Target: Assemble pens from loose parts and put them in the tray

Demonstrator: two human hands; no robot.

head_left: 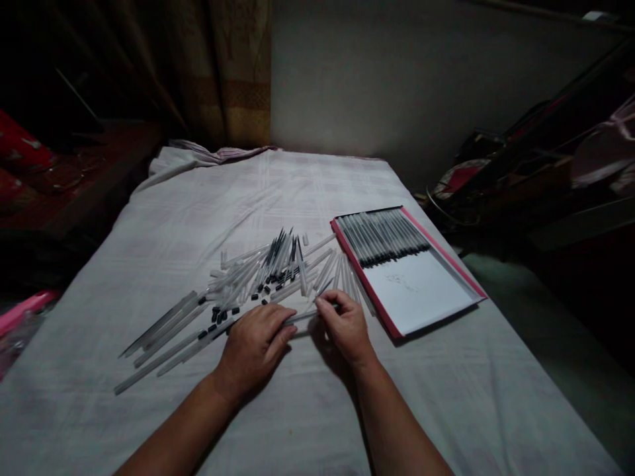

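Observation:
Close together over the cloth, my left hand and my right hand are both closed on one slim clear pen barrel. My left fingers grip one end, while my right thumb and forefinger pinch the other; a small dark part shows by the right fingertips. Just beyond them lies a loose pile of clear pen barrels, with dark ink refills on top. Several small black plugs are scattered beside my left hand. More barrels fan out beyond my right hand.
To the right, a shallow box with pink-red edges holds a row of pens with black ends. A pale checked cloth covers the work surface. Dark furniture stands at left, a wall behind.

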